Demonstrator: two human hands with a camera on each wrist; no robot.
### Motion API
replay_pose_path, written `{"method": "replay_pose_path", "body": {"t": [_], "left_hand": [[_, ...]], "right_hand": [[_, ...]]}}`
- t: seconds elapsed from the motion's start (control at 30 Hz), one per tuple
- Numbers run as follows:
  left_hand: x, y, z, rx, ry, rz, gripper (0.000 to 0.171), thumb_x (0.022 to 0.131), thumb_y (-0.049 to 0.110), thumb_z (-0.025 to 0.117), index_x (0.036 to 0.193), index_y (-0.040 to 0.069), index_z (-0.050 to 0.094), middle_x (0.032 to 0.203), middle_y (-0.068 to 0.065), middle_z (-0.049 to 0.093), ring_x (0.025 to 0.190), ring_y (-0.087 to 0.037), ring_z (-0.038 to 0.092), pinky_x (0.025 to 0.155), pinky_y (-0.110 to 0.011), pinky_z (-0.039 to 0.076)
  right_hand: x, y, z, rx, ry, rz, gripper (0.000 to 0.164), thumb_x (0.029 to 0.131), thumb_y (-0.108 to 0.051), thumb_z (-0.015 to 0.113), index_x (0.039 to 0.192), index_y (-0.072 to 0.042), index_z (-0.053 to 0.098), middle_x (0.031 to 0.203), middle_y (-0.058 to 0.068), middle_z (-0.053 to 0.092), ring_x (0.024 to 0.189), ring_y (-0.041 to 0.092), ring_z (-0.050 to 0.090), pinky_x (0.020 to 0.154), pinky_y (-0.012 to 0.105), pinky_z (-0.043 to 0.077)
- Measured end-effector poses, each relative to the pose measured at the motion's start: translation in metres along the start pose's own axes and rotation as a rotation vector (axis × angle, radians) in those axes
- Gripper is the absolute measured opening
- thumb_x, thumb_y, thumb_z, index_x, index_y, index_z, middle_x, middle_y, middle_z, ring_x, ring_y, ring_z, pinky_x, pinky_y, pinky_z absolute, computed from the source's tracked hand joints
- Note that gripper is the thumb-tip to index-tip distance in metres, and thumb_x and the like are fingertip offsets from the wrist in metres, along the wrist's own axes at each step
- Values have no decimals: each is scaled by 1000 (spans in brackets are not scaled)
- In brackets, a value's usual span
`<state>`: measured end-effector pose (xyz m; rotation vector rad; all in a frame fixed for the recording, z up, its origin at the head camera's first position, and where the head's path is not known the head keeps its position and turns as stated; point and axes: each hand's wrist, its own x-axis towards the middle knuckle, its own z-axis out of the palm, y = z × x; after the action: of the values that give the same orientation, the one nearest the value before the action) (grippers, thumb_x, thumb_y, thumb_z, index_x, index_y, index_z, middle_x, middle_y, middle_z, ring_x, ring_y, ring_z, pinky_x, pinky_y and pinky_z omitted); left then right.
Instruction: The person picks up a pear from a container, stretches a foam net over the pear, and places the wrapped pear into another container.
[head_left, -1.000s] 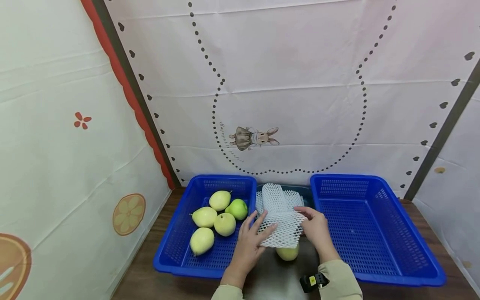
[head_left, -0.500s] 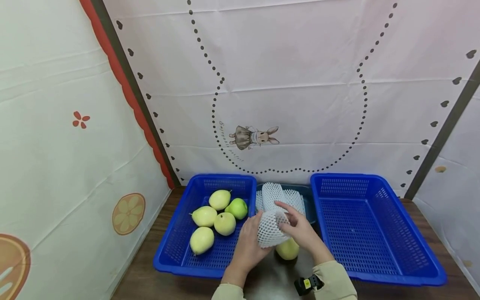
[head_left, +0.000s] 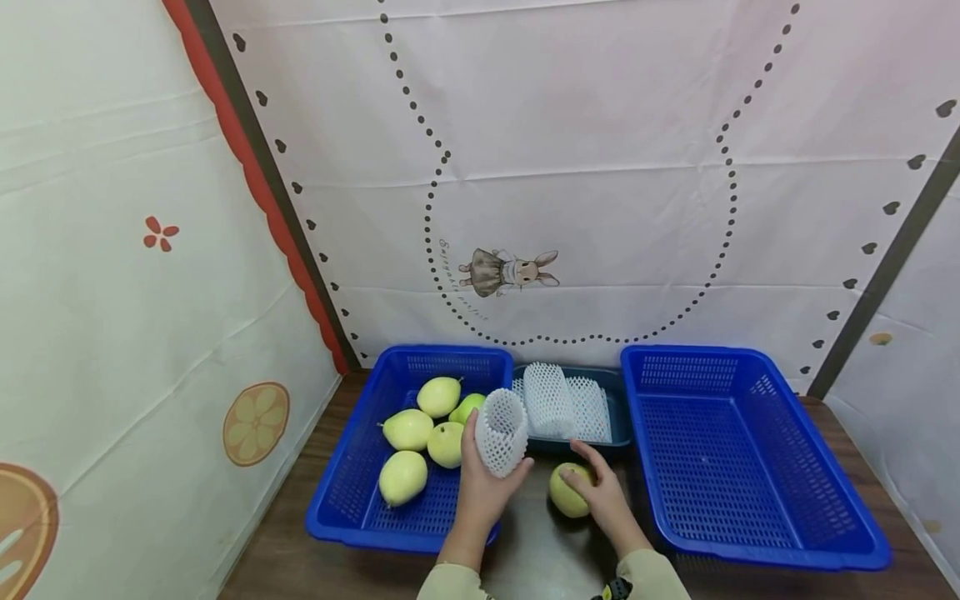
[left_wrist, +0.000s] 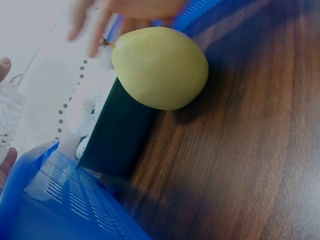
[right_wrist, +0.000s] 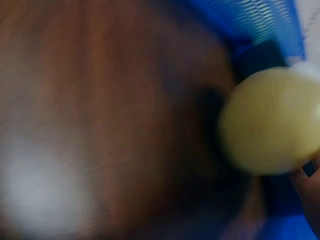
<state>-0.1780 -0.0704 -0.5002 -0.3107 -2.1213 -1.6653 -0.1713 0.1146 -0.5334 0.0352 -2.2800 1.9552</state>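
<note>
A white foam net sleeve [head_left: 495, 450] stands in my left hand [head_left: 480, 496], its mouth spread open and tilted up, fingers on one side and thumb on the other. My right hand [head_left: 609, 502] is at a yellow-green pear [head_left: 562, 497] on the table, its spread fingers and thumb overlapping the fruit in the head view. From the left wrist, the pear [left_wrist: 160, 70] shows its stem, and the blurred right-hand fingers [left_wrist: 102, 25] reach out straight behind it. The right wrist view has the blurred pear [right_wrist: 270, 122] close up at the right side.
On the left, a blue basket [head_left: 352, 521] holds several pears [head_left: 405, 479] and a greener fruit [head_left: 467, 406]. More foam net sleeves [head_left: 549, 400] lie in a dark green tray [head_left: 618, 408] at the back. Another blue basket [head_left: 720, 450] stands on the right.
The foam net sleeve, flat at first, has been opened into a cup and carried left by my left hand. My right hand has left the sleeve and moved down to the pear.
</note>
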Motion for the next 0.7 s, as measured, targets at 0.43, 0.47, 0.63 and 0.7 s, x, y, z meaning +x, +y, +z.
{"method": "replay_pose_path", "body": {"t": [0.43, 0.47, 0.63, 0.7], "left_hand": [[2, 7, 1, -131, 64, -25, 103, 66, 8, 83, 144, 14, 15, 141, -12, 32, 123, -28, 39, 98, -47, 34], [4, 10, 2, -170, 63, -42, 104, 67, 7, 82, 145, 15, 13, 142, -12, 31, 123, -28, 38, 98, -43, 35], [11, 20, 11, -432, 83, -141, 101, 73, 2, 76, 145, 10, 5, 142, -18, 28, 123, -29, 37, 93, -25, 38], [12, 17, 15, -577, 80, -205, 97, 80, 7, 71, 146, 13, 1, 142, -19, 27, 123, -28, 36, 93, -25, 39]], "right_hand": [[-10, 44, -6, -112, -109, 76, 92, 61, -5, 85, 138, -6, 34, 128, 22, 46, 111, 33, 46, 91, 47, 34], [-10, 45, -6, -116, -118, 75, 94, 60, -4, 85, 138, -6, 33, 128, 23, 45, 112, 34, 46, 91, 48, 34], [-11, 41, -6, -122, -81, 70, 93, 59, -3, 84, 137, -3, 33, 127, 24, 44, 108, 35, 47, 88, 45, 37], [-10, 34, -6, -105, -55, 68, 92, 60, -3, 83, 136, -2, 31, 126, 25, 44, 107, 34, 47, 86, 43, 38]]}}
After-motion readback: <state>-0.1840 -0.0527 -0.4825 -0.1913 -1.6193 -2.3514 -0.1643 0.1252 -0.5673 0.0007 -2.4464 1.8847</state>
